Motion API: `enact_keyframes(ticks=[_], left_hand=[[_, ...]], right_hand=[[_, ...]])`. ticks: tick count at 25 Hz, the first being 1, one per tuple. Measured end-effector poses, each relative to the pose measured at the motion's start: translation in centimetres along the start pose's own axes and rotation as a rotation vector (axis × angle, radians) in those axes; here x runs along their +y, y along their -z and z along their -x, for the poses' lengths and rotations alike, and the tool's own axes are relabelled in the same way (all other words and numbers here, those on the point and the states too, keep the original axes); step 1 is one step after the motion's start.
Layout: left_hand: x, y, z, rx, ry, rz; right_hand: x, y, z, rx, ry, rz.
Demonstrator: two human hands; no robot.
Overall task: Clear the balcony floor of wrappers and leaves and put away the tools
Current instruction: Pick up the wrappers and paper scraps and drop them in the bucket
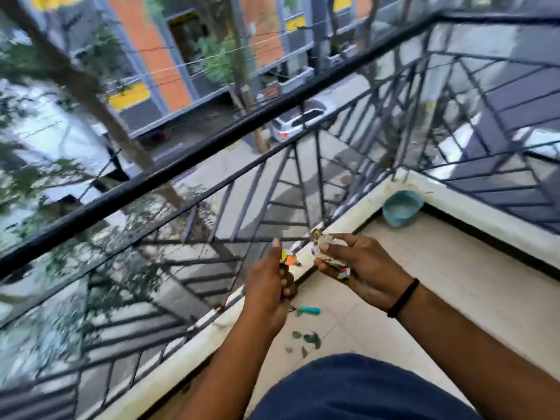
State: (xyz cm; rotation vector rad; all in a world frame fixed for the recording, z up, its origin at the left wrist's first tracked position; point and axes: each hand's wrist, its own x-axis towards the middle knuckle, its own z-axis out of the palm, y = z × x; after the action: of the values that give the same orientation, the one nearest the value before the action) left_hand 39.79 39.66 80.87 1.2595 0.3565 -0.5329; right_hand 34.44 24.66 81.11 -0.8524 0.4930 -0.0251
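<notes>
Two hands raised — left hand (269, 278) pinches a wrapper scrap (288, 258), right hand (357, 268) clutches crumpled wrappers (328, 248).

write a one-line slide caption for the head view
Both hands hold wrappers, left hand a small scrap, right hand a crumpled wad, above leaves on the balcony floor.

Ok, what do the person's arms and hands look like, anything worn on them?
Both forearms are bare, with no sleeves or gloves in view. The right hand has a thin black band around its wrist. The left hand and its wrist carry nothing: no watch, band or ring that I can see. Nails are short and unpainted.
</notes>
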Motion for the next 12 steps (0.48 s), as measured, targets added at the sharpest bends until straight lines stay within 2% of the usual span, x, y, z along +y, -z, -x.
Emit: enact_keyframes(ticks=[5, 7, 9, 12], left_hand=[[-1.6, -12.1, -5.1, -0.132, 0.142, -0.067], [-1.4, -15.6, -6.9, -0.206, 0.194, -0.072], [-1.1, -18.4, -8.9, -0.262, 0.209, -0.087], [-0.9, -23.6, -13.5, -0.323, 0.206, -0.194]], right_hand=[[-7.9, 8.5, -2.7, 0.144, 0.167, -0.089], [-9.9, 10.5, -3.7, 0.154, 0.217, -0.065], [-11.4, 11.9, -4.6, 0.183, 0.226, -0.050], [-14.2, 14.5, -7.0, 0.331, 0.248, -0.047]])
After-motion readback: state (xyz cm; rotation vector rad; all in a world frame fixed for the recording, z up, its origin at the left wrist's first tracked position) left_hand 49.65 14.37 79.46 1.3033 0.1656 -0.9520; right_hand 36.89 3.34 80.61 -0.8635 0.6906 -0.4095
